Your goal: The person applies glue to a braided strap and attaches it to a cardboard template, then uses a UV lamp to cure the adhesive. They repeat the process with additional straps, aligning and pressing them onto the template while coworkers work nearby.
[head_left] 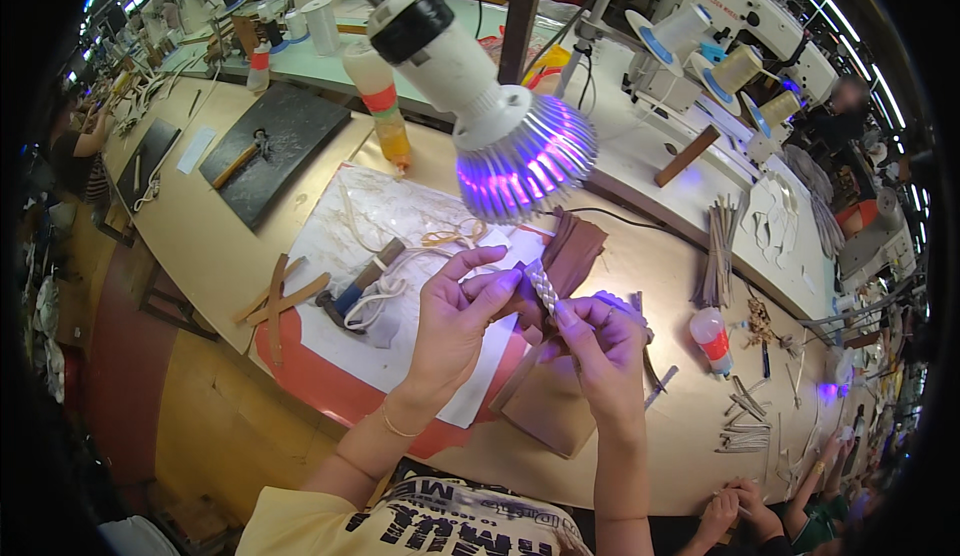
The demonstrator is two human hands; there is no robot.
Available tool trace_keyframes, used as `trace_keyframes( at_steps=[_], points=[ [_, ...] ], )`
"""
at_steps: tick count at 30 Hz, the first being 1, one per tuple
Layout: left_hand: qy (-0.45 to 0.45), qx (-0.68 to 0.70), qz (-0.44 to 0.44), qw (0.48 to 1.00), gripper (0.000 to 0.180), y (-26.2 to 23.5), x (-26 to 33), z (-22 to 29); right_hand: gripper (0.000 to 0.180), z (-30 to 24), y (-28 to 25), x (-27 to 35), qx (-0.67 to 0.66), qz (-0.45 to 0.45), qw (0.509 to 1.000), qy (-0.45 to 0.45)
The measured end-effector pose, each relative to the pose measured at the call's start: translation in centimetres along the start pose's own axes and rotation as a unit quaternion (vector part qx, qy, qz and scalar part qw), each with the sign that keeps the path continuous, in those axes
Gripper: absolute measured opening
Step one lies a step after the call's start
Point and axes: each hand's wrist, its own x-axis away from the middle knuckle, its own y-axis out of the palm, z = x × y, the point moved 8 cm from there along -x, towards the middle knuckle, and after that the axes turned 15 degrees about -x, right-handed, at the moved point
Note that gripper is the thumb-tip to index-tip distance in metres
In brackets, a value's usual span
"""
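Workbench (230, 256): both hands pinch braided strap (541, 287), slanting up-left.

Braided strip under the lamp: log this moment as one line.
left hand: pinches braided strip | right hand: grips strip's lower end | lamp: lit, above | brown leather piece: behind strip

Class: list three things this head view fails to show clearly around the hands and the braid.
1. The braid's lower end: hidden behind the right hand.
2. The brown piece behind the braid: partly covered by both hands and the lamp.
3. The tool beside the left hand: wrapped in cord, kind unclear.
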Motion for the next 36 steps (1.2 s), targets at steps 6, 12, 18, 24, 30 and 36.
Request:
trace_keyframes(
  at_steps=[6, 12, 18, 24, 30, 36],
  points=[
    [0.047, -0.107, 0.061, 0.991, 0.039, -2.4, -1.2, 1.0, 0.017, 0.7, 0.2, -1.0, 0.003, 0.049, 0.998, -0.046],
    [0.004, -0.191, -0.023, 0.981, 0.048, -0.1, -1.6, 0.4, 0.016, 0.4, -0.1, -1.1, 0.056, 0.046, 0.994, -0.078],
    [-0.024, -0.191, -0.08, 0.978, 0.05, 1.6, -2.2, 0.3, 0.019, 0.6, -1.8, -1.0, 0.03, 0.073, 0.995, -0.065],
    [-0.033, -0.18, -0.08, 0.98, 0.033, 2.6, -2.6, -0.2, 0.018, 0.6, -2.6, -0.8, 0.002, 0.092, 0.993, -0.075],
    [-0.031, -0.183, -0.105, 0.977, 0.016, 3.3, -2.9, 0.5, 0.019, -0.1, -2.9, -1.1, 0.021, 0.101, 0.992, -0.076],
    [-0.051, -0.163, -0.113, 0.979, 0.026, 3.8, -2.7, 0.4, 0.018, -0.4, -3.1, -0.7, 0.016, 0.106, 0.992, -0.07]
  ],
)
